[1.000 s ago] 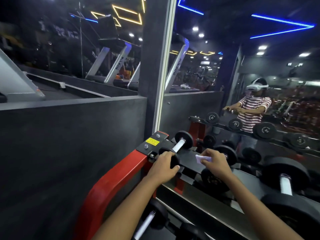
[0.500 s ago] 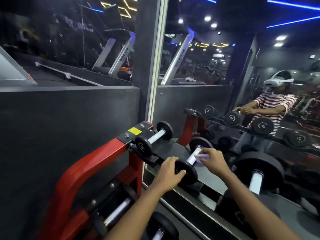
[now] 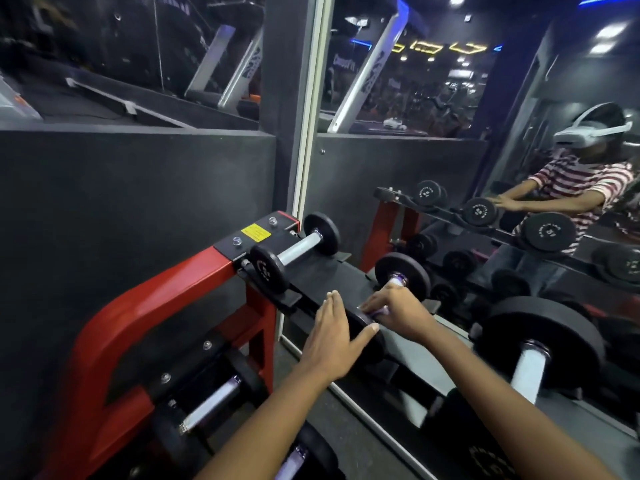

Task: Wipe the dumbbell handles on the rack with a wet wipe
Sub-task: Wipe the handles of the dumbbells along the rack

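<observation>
At the left end of the red rack (image 3: 166,296), a small dumbbell (image 3: 294,251) lies untouched on the top shelf. Just right of it, the left hand (image 3: 332,337) lies flat with straight fingers against the near plate of a second dumbbell (image 3: 401,278). The right hand (image 3: 394,306) curls its fingers round that dumbbell's handle, pressing a pale wet wipe (image 3: 379,311) to it, beside a mirror (image 3: 485,168).
</observation>
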`<state>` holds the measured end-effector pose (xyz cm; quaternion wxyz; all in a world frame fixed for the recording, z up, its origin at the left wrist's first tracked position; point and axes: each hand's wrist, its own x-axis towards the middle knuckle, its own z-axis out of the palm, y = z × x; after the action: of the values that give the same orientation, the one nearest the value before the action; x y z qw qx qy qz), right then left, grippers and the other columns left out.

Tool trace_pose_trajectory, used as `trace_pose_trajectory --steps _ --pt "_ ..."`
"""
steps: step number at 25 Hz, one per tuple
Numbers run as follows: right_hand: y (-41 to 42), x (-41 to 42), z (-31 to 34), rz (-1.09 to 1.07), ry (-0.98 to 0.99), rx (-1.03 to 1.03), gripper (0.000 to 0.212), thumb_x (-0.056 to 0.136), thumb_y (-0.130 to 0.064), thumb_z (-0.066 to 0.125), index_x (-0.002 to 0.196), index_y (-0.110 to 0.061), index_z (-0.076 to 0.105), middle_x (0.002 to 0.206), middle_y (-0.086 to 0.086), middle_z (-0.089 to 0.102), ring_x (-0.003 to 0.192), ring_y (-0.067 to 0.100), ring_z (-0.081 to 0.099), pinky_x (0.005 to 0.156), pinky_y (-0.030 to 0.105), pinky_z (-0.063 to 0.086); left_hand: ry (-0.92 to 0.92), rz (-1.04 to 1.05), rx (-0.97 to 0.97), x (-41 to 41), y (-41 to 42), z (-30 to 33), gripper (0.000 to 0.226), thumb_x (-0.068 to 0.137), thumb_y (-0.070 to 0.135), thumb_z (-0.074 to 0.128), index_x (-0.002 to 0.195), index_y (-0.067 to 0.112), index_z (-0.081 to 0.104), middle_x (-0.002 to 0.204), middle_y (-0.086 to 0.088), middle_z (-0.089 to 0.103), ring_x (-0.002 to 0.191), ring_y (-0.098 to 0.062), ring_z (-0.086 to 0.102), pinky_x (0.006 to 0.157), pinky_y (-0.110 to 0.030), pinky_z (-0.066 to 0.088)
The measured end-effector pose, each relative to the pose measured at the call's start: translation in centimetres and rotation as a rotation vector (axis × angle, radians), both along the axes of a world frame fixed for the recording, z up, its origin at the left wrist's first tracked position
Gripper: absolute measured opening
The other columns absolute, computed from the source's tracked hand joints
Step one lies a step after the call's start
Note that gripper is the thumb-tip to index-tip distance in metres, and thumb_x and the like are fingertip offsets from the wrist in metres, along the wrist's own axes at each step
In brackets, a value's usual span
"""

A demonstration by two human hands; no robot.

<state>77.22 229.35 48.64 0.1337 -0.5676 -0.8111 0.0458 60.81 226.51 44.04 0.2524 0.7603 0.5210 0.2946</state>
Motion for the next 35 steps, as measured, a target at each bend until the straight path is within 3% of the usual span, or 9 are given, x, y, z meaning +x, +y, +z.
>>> trace_pose_trajectory --steps 5,9,13,16,20,25,29,33,35 --pt "1.5 2.9 1.3 -0.043 -0.140 0.116 0.035 0.079 0.005 0.056 0.101 -0.015 0.075 0.109 0.001 0.070 0.101 0.024 0.055 0.086 0.022 0.040 0.024 0.015 0.058 0.0 -0.2 -0.4 0.098 0.086 0.068 0.039 0.150 0.005 -0.001 0.159 -0.011 0.001 0.146 -0.021 0.000 0.118 -0.032 0.008" --pt "2.1 4.0 1.2 -0.140 -0.131 0.240 0.034 0.077 0.011 0.052 0.097 -0.007 0.073 0.101 0.010 0.070 0.100 0.030 0.059 0.083 0.038 0.050 0.049 0.016 0.107 -0.1 -0.2 -0.1 0.096 0.087 0.068 0.039 0.150 0.004 0.004 0.158 -0.012 0.007 0.145 -0.020 0.004 0.118 -0.030 0.010" --pt "1.8 3.4 0.7 -0.056 -0.064 0.160 0.035 0.073 0.009 0.056 0.093 -0.012 0.074 0.094 0.008 0.067 0.093 0.021 0.064 0.082 0.034 0.051 0.057 0.013 0.107 -0.1 -0.3 -0.1 0.095 0.087 0.067 0.039 0.150 0.003 0.005 0.158 -0.012 0.009 0.145 -0.021 0.006 0.117 -0.029 0.010" --pt "0.8 2.3 0.2 0.015 -0.038 0.121 0.012 0.077 -0.003 0.066 0.082 -0.009 0.075 0.091 0.007 0.065 0.085 0.020 0.064 0.078 0.032 0.051 0.060 0.019 0.083 0.0 -0.3 0.0 0.096 0.087 0.067 0.040 0.150 0.003 0.005 0.158 -0.013 0.009 0.145 -0.022 0.006 0.117 -0.031 0.011" --pt "-0.4 1.0 0.5 0.113 -0.046 0.025 0.009 0.080 -0.010 0.069 0.084 -0.010 0.076 0.089 0.003 0.064 0.080 0.016 0.061 0.070 0.010 0.041 0.071 0.021 0.080 0.0 -0.3 0.3 0.096 0.087 0.066 0.041 0.149 0.002 0.007 0.157 -0.014 0.010 0.145 -0.022 0.008 0.117 -0.031 0.014" --pt "-0.1 0.0 1.1 0.046 -0.078 0.079 0.018 0.085 -0.017 0.060 0.095 -0.024 0.073 0.097 -0.013 0.066 0.093 0.009 0.053 0.076 0.030 0.049 0.096 0.009 0.071 -0.2 -0.3 0.5 0.094 0.088 0.064 0.040 0.149 0.002 0.005 0.157 -0.014 0.009 0.145 -0.023 0.006 0.116 -0.030 0.011" --pt "1.2 -1.9 2.3 0.140 -0.239 -0.129 0.023 0.081 -0.001 0.050 0.077 -0.019 0.064 0.082 0.003 0.068 0.081 0.015 0.044 0.076 0.029 0.038 0.116 0.001 0.091 -0.2 -0.3 0.5 0.092 0.090 0.063 0.040 0.149 0.002 0.005 0.157 -0.014 0.009 0.145 -0.023 0.006 0.116 -0.030 0.010" --pt "3.1 -0.8 2.8 0.059 -0.418 -0.159 0.051 0.081 0.007 0.041 0.112 -0.025 0.067 0.116 -0.001 0.063 0.099 0.017 0.046 0.090 0.034 0.045 0.096 0.007 0.045 -0.2 -0.3 0.4 0.096 0.087 0.066 0.040 0.149 0.002 0.004 0.158 -0.015 0.008 0.145 -0.025 0.006 0.116 -0.032 0.011" --pt "3.7 0.1 3.1 -0.037 -0.477 -0.114 0.047 0.086 0.001 0.043 0.115 -0.029 0.064 0.122 0.000 0.058 0.107 0.019 0.047 0.091 0.037 0.046 0.099 0.004 0.047 -0.2 -0.3 0.4 0.097 0.087 0.067 0.040 0.149 0.002 0.004 0.157 -0.016 0.008 0.145 -0.025 0.006 0.116 -0.033 0.011"
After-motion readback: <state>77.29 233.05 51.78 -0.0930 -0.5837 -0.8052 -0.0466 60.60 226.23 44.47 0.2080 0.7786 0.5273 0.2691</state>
